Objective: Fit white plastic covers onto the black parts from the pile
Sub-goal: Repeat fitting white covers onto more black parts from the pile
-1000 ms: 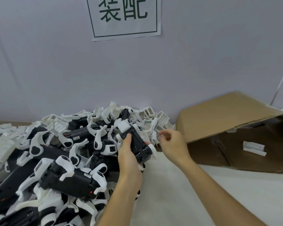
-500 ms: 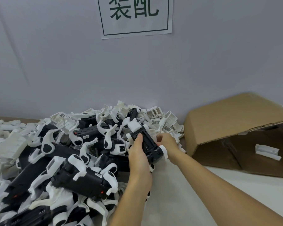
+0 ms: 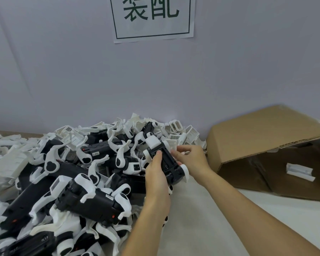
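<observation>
A black part point(image 3: 167, 161) with white end pieces is held up at the right edge of the pile point(image 3: 67, 182). My left hand point(image 3: 155, 172) grips it from the left side, thumb lying on top. My right hand point(image 3: 191, 159) holds the part's right side and pinches a white plastic cover point(image 3: 172, 145) against it near the far end. Most of the cover is hidden by my fingers. The pile of black parts and loose white covers spreads over the left half of the table.
An open cardboard box point(image 3: 257, 145) lies on its side at the right, with a white piece point(image 3: 299, 171) inside. A paper sign point(image 3: 153, 17) hangs on the grey wall behind. The table surface point(image 3: 201, 209) is pale under my forearms.
My right hand came in from the right and closed onto the black part with a white cover. The left hand kept its grip on the part.
</observation>
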`<move>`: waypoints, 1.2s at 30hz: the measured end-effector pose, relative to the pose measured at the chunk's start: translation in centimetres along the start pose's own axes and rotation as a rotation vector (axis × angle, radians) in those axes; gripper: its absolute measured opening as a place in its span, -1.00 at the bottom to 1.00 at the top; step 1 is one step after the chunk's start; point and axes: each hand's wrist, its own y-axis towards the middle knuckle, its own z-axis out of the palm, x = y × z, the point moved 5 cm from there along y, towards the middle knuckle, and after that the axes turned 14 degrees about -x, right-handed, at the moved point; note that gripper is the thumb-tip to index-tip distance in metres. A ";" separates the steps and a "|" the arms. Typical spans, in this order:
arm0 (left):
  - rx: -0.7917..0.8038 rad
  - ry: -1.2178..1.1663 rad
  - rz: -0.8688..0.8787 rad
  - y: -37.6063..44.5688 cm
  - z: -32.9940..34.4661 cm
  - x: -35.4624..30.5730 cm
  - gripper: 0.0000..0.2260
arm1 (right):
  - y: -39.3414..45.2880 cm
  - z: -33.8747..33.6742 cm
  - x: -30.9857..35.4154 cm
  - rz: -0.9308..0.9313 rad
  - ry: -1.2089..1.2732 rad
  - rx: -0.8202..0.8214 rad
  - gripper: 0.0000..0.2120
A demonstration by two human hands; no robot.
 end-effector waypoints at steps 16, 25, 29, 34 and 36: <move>0.008 0.034 0.015 0.0 0.0 0.0 -0.74 | 1.6 -0.6 -1.9 0.418 0.165 -0.110 -0.76; 0.003 0.052 0.020 -0.1 0.1 0.0 -0.76 | -0.1 -3.4 0.2 0.006 0.107 -0.221 -0.73; 0.001 0.073 0.006 -0.2 0.1 0.2 -0.76 | -2.5 -3.6 -0.2 0.234 0.531 -0.031 -0.59; 0.047 0.099 0.018 -0.3 0.4 0.4 -0.75 | -4.5 -4.1 -2.3 0.384 0.807 0.075 -0.73; 0.096 0.123 0.033 -0.5 0.7 0.4 -0.74 | -4.2 -4.5 -2.8 0.326 0.609 -0.066 -0.72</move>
